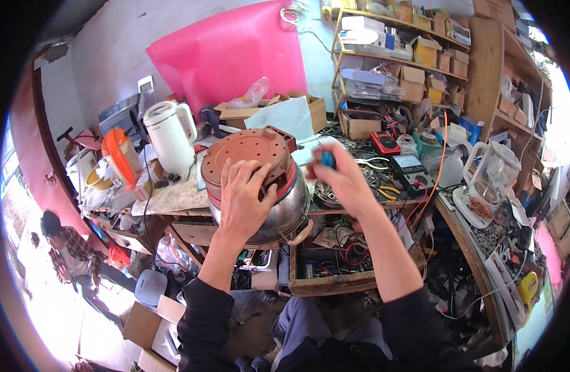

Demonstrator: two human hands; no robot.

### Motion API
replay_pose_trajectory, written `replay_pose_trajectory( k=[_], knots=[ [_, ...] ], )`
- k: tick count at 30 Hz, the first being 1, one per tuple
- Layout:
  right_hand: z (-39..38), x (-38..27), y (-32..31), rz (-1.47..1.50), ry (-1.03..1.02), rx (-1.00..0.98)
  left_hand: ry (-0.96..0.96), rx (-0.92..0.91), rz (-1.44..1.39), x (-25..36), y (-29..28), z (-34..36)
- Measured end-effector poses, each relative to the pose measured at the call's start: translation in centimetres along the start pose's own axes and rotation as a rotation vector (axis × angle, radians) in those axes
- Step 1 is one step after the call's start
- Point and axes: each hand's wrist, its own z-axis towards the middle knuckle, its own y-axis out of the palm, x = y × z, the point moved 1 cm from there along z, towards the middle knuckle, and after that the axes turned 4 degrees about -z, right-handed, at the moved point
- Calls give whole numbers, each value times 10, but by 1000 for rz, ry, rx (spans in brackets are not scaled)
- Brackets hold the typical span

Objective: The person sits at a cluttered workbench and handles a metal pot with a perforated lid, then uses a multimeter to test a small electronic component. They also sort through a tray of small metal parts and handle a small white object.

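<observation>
A round metal pot [263,228] stands upside down at the bench's front edge, its reddish-brown perforated base [248,147] facing up. On that base lies my left hand [243,189], fingers spread, with the thumb near a gap in the base's rim. A small brown box-like part [282,137] sits at the base's far right side. To the right of the pot and apart from it, my right hand [338,177] is closed around a blue-handled tool [327,159], blurred by motion; it looks like a screwdriver.
Pliers [389,191], a red meter [384,143] and a black meter [413,170] lie to the right. A white jug [169,136] stands left. Below the bench an open drawer [334,284] juts out, full of wires. A person [74,251] is at the far left.
</observation>
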Motion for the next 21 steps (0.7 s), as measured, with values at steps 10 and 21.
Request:
replay_pose_trajectory(
  k=[10,21],
  knots=[
    [108,-14,29,-89,-180,24,16,0,-100,-3,3,4],
    [109,-5,35,-146,-116,-17,7,6,-115,-3,3,3]
  ],
)
